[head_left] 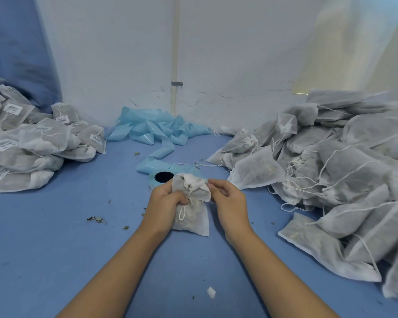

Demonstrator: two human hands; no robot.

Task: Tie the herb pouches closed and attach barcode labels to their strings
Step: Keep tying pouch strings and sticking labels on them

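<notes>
Both hands clamp one herb pouch [191, 210]: left hand [163, 203] grips its neck, right hand [228, 200] pinches the rim. Barcode labels [2, 144] on left pile unreadable.

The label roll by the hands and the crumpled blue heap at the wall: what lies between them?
In the head view, a curling blue backing strip trails from the label roll to the heap.

Two bare arms and two hands

The left hand [164, 204] and the right hand [230, 203] have nothing on them: no gloves, rings or watch. Both arms are bare right down to the picture's bottom edge, with no sleeves showing. The fingernails are short.
</notes>
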